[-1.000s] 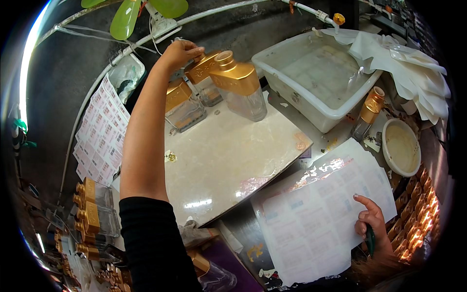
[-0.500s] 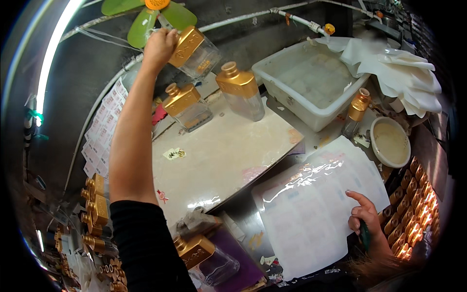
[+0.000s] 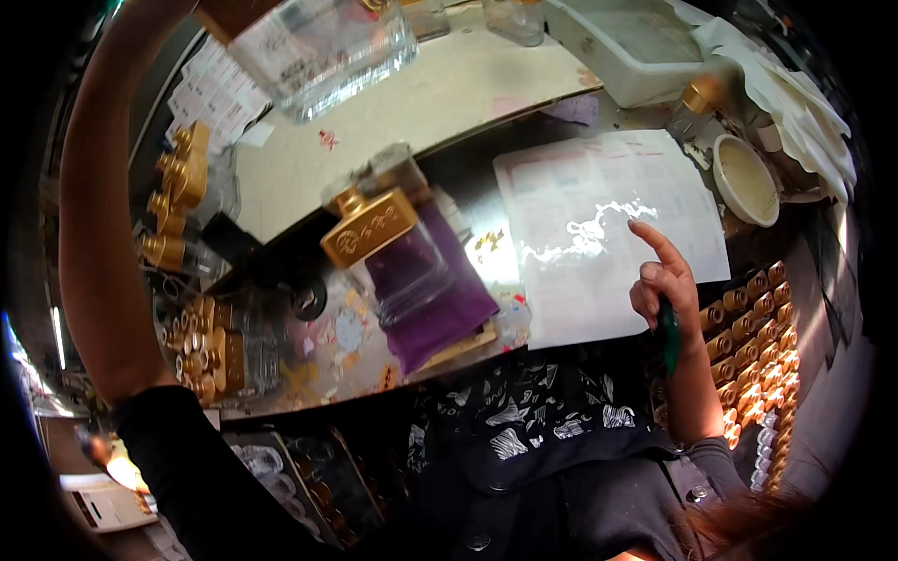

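My left forearm (image 3: 103, 206) reaches up the left side, and the hand is cut off at the top edge. A clear glass bottle (image 3: 327, 61) with a gold shoulder hangs tilted beside it, close to the camera, held by that hand. My right hand (image 3: 669, 290) is over the right edge of a glossy white sheet (image 3: 608, 168), index finger stretched out. Its other fingers curl round a green-handled tool (image 3: 668, 341), whose working end I cannot make out. Another gold-shouldered bottle (image 3: 371, 227) lies tilted on a purple cloth (image 3: 449, 290) in the middle.
Behind is a pale board (image 3: 449, 89). A white plastic tub (image 3: 645, 79), a bottle (image 3: 697, 103) and a round white bowl (image 3: 748, 182) stand at the far right. Gold-topped bottles crowd the left (image 3: 210, 351) and the lower right (image 3: 753, 327).
My left hand has brought its bottle from the back wall towards me, over the pale board. The view has tipped down, showing my clothing. My right hand still holds the green handle.
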Available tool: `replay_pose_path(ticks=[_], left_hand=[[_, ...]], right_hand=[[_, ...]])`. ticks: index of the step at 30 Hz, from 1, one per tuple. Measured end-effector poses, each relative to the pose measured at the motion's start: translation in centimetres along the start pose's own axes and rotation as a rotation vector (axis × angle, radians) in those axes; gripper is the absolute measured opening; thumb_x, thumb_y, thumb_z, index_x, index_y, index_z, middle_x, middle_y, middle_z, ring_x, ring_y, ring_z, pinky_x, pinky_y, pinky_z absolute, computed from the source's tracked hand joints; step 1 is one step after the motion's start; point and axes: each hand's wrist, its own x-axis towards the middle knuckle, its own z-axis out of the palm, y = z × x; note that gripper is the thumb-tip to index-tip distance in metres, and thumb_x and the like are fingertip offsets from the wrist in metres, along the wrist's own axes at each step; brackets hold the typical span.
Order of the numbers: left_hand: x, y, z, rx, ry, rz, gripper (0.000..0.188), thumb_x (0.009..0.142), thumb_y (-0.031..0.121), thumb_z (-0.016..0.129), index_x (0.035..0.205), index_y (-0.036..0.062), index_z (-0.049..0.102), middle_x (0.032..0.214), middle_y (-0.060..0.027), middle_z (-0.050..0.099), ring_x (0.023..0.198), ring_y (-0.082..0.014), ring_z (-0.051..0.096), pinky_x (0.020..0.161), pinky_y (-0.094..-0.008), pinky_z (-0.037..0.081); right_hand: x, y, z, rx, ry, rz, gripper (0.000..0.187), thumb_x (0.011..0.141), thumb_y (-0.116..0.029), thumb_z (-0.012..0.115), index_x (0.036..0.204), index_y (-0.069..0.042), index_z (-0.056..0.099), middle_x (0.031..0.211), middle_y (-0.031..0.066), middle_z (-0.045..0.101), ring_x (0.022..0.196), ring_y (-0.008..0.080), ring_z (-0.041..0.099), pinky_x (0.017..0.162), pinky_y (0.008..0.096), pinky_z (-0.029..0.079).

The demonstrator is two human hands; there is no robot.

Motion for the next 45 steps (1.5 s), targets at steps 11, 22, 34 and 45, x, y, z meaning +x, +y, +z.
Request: replay_pose_path(ticks=[11, 22, 34, 45], left_hand=[[-19.6, 5.4, -1.7, -0.094, -0.099, -0.315, 0.027, 0.097, 0.027, 0.054, 0.086, 0.0031, 0.055, 0.077, -0.0039, 0.055, 0.071, -0.0128, 0.051, 0.065, -0.0276, 0.042], [-23.9, 5.2, 9.7, -0.331, -0.175, -0.279, 0.020, 0.094, 0.019, 0.057, 0.086, 0.0007, 0.056, 0.073, -0.0090, 0.054, 0.071, -0.0204, 0.051, 0.067, -0.0306, 0.042], [-22.3, -2.6, 13.0, -0.517, -0.095, -0.533, 0.032, 0.096, 0.030, 0.055, 0.106, 0.0018, 0.066, 0.103, -0.0109, 0.063, 0.095, -0.0169, 0.056, 0.083, -0.0292, 0.045], [-19.1, -5.6, 12.4, -0.454, -0.334, -0.596, 0.022, 0.092, 0.018, 0.061, 0.105, 0.0002, 0.059, 0.080, -0.0029, 0.061, 0.073, -0.0073, 0.055, 0.067, -0.0228, 0.046]], right_hand=[[1.6, 1.9, 7.3, -0.293, -0.236, 0.086, 0.050, 0.083, -0.007, 0.051, 0.133, -0.007, 0.052, 0.056, -0.0072, 0.042, 0.048, 0.0028, 0.038, 0.046, 0.0190, 0.030], [4.2, 3.7, 10.3, -0.428, -0.211, -0.107, 0.047, 0.090, -0.022, 0.060, 0.134, -0.008, 0.051, 0.074, -0.0010, 0.057, 0.069, 0.0057, 0.053, 0.065, 0.0218, 0.043], [7.1, 4.5, 13.0, -0.449, -0.365, -0.106, 0.090, 0.077, -0.035, 0.077, 0.149, -0.016, 0.026, 0.122, 0.0183, 0.059, 0.091, 0.0183, 0.066, 0.083, 0.0315, 0.053], [6.1, 3.4, 14.1, -0.416, -0.388, -0.054, 0.093, 0.074, -0.031, 0.080, 0.148, -0.014, 0.027, 0.116, 0.0163, 0.057, 0.080, 0.0132, 0.064, 0.074, 0.0257, 0.052]])
